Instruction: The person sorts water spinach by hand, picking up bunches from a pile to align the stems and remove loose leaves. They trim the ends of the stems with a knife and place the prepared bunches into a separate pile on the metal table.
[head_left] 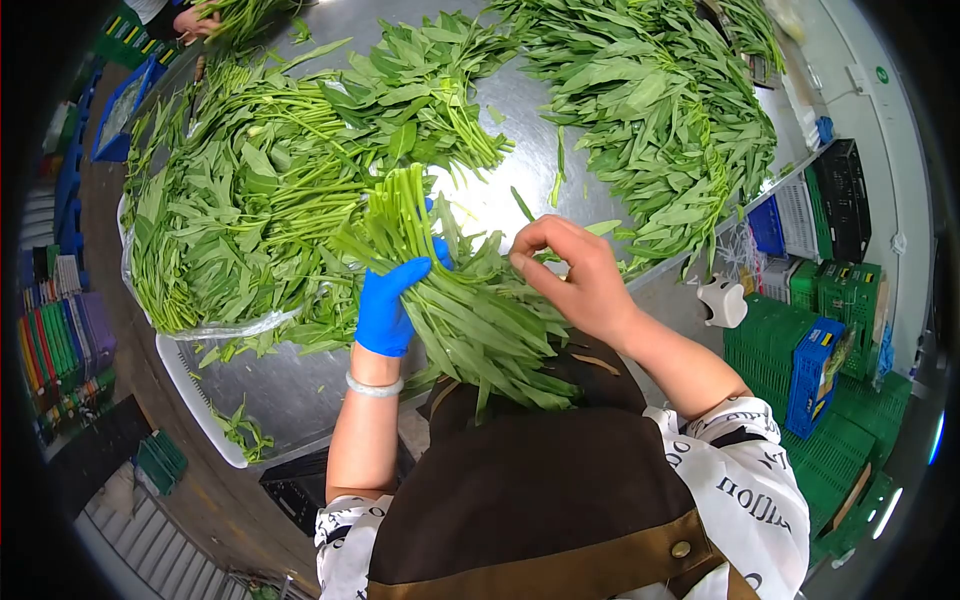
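Note:
A bunch of leafy green stems [480, 320] hangs in front of the brown apron, its cut ends pointing up and its leaves down. My left hand [395, 300], in a blue glove, is wrapped round the stems. My bare right hand [575, 275] is just right of the bunch, with thumb and forefinger curled together near a leaf; whether a small piece is between them is hard to make out. Behind the bunch, a large heap of loose greens [250, 190] covers the left of the metal table [590, 185]. Another leafy pile [660, 120] lies at the right.
Another person's hand [196, 22] touches greens at the far upper left. Green crates [765, 345] and a blue crate [812, 375] are stacked to the right of the table. A white tub edge [205, 410] lies at the front left. A white holder [722, 302] is by the table's right edge.

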